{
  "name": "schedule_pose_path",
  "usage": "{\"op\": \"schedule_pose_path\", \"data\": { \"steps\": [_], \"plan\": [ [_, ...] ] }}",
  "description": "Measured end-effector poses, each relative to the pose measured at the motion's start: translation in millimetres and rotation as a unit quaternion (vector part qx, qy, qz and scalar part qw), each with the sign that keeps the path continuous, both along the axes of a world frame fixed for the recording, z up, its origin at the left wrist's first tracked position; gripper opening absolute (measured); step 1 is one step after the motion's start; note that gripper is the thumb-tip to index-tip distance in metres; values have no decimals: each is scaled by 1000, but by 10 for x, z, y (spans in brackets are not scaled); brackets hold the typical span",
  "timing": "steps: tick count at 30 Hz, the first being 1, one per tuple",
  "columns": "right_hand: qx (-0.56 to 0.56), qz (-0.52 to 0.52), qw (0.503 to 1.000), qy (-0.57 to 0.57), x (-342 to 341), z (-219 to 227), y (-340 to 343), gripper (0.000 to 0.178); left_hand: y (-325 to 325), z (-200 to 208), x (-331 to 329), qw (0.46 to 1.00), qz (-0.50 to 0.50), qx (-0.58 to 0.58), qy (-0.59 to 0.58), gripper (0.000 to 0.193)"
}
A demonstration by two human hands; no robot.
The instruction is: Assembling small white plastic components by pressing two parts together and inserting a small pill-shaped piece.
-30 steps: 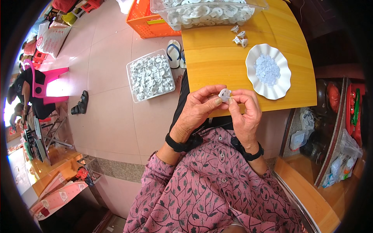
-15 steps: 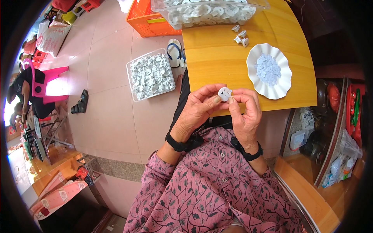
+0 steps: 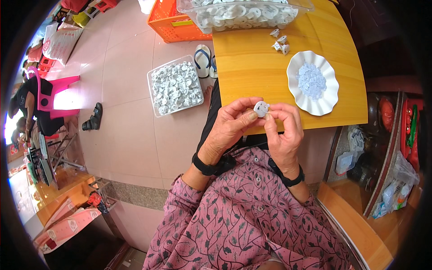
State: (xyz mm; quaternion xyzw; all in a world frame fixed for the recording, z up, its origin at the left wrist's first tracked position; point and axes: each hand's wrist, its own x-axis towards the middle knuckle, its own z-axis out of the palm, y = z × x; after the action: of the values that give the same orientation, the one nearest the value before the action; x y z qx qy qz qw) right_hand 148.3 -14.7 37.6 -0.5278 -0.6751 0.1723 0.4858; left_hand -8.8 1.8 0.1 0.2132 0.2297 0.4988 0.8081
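Note:
Between my two hands, just over the near edge of the yellow table, is a small round white plastic socket cover [image 3: 260, 108] with dark slots in its face. My left hand [image 3: 234, 123] pinches it from the left, thumb in front and fingers behind. On its right edge, my right hand [image 3: 285, 128] has thumb and fingertips closed; whether a small chip is also between them is hidden. To the right stands a white scalloped plate [image 3: 333, 85] with a heap of pale bluish flat plastic chips [image 3: 311, 81]. Several similar white pieces [image 3: 281, 44] lie loose farther back.
A clear bin [image 3: 245, 18] full of white round pieces stands at the table's [image 3: 252, 58] far edge. On the floor at left are another full clear tub [image 3: 175, 85], an orange crate [image 3: 168, 27] and slippers [image 3: 202, 60]. A person [image 3: 29, 101] sits by a pink chair [image 3: 58, 92].
The round white socket cover has turned a little in my fingers, so its slots show differently. My hands stay almost in place.

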Motion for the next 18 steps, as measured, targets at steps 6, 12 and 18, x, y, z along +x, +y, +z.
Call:
{"op": "schedule_pose_path", "data": {
  "steps": [6, 12, 18],
  "plan": [
    [31, 3, 999, -29, -2, -41, 4, 17, -5, -13, -2, 999, 7, 15, 37, 35],
    [14, 3, 1000, -21, 10, -36, -2, 17, -7, -19, -6, 995, 8, 52, 80, 35],
    [18, 2, 999, -28, 1, -37, -2, 17, -3, -43, -5, 998, 7, 42, 53, 35]
  ]
}}
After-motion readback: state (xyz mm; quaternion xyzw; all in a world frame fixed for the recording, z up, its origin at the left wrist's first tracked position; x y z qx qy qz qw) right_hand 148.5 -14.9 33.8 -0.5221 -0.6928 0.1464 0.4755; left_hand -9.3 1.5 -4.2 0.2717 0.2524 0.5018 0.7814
